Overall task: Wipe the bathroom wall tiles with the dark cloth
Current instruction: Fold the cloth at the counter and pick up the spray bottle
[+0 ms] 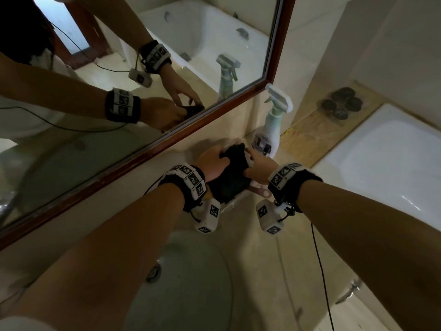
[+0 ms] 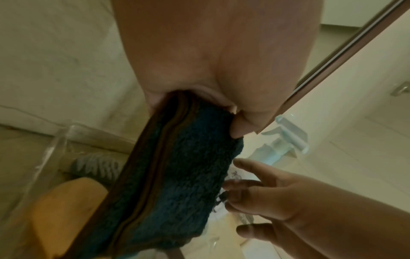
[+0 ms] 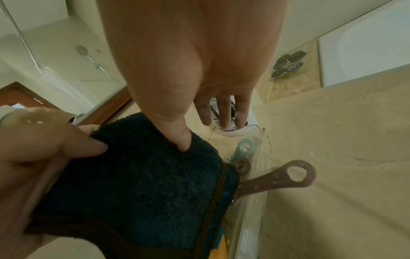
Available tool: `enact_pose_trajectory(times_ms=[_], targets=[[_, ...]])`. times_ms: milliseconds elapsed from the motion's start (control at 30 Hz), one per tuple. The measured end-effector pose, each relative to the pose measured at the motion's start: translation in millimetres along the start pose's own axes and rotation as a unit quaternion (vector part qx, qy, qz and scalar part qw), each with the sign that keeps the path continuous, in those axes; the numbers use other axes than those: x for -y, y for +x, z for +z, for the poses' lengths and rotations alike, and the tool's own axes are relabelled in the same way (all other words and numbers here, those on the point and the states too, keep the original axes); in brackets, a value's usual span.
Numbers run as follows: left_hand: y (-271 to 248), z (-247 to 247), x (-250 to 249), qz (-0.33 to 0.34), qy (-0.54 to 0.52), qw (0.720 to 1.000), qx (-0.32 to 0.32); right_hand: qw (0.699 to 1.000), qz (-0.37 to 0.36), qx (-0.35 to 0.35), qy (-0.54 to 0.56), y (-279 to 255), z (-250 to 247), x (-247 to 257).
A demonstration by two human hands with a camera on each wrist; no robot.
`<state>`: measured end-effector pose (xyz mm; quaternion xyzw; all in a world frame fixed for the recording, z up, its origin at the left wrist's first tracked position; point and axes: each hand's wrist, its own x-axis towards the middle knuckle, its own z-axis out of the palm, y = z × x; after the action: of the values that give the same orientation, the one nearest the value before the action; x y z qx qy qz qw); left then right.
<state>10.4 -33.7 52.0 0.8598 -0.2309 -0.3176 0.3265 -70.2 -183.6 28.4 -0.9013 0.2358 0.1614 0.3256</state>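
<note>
The dark cloth (image 1: 229, 180), a blue-black terry cloth with a brown hem, is bunched over a clear container (image 1: 235, 201) on the counter below the mirror. My left hand (image 1: 214, 158) grips its far left end, and in the left wrist view the cloth (image 2: 177, 175) comes out of the curled left hand (image 2: 221, 112). My right hand (image 1: 257, 168) is at its right side. In the right wrist view the thumb of that hand (image 3: 199, 108) touches the top of the cloth (image 3: 144, 175) and its fingers point straight down past it. Pale wall tiles (image 1: 310, 44) rise beyond.
A spray bottle (image 1: 269, 130) stands against the wall just behind the hands. A brown ring-ended handle (image 3: 297, 173) sticks out of the container. A yellow sponge (image 2: 66, 210) lies beside the cloth. A wood-framed mirror (image 1: 181, 137) is on the left, a bathtub (image 1: 381, 163) on the right, a sink basin (image 1: 191, 283) below.
</note>
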Motion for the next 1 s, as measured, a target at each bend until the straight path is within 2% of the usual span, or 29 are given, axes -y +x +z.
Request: enact_pose_trajectory(times_ms=[100,200,333,533,600,700,833,933,1000], targets=[[-13.6,-3.3,-18.4,0.009,-0.046,0.999,0.007,1.000,-0.022,0.000,0.017,-3.1,-13.5,-2.2],[-22.0,-7.2,-30.9,0.001,-0.085,0.996,0.026,0.994,-0.030,0.019,0.104,-5.6,-28.1,-8.2],[-33.3,-13.4,-49.3,-0.025,-0.126,0.991,0.036,0.995,-0.055,0.045,0.071,1.7,-47.3,-6.8],[-40.4,-15.9,-59.0,-0.097,-0.171,0.979,-0.058,0.985,-0.095,0.075,0.125,9.7,-63.4,-5.6],[-38.2,-15.0,-54.3,-0.119,-0.203,0.969,-0.071,0.982,-0.099,0.078,0.142,11.7,-65.9,-5.2],[-37.5,-8.4,-45.7,-0.158,-0.275,0.945,-0.079,0.972,-0.089,0.094,0.197,10.8,-68.9,-3.6],[-45.9,10.2,-40.4,-0.201,-0.444,0.869,-0.086,0.941,-0.049,0.116,0.315,29.1,-64.5,-19.5],[-49.1,22.5,-37.4,-0.208,-0.487,0.846,-0.066,0.930,-0.032,0.132,0.341,38.9,-63.2,-28.2],[-46.0,25.6,-35.8,-0.216,-0.500,0.835,-0.076,0.935,-0.011,0.137,0.327,23.8,-72.0,-21.6]])
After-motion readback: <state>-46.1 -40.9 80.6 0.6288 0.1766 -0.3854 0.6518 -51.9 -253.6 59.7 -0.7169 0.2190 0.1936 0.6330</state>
